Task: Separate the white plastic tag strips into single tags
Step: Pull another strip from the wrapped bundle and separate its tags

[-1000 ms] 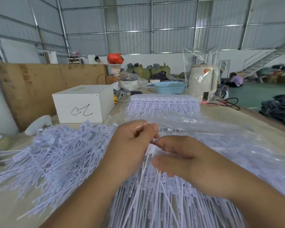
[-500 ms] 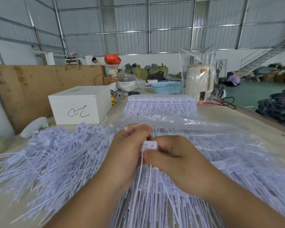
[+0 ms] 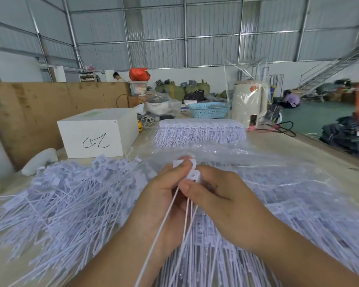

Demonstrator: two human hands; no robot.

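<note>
The left hand (image 3: 164,195) and right hand (image 3: 220,195) are pinching the heads of a tag strip (image 3: 192,174) above the desk (image 3: 319,150), judging by the loose tags (image 3: 71,195) piling left and uncut strips (image 3: 199,132) waiting, roughly midway.

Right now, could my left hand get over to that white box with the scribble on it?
Probably yes, once freed: the left hand is pinching the tag strip, and only the low pile of loose tags lies between it and the white box.
</note>
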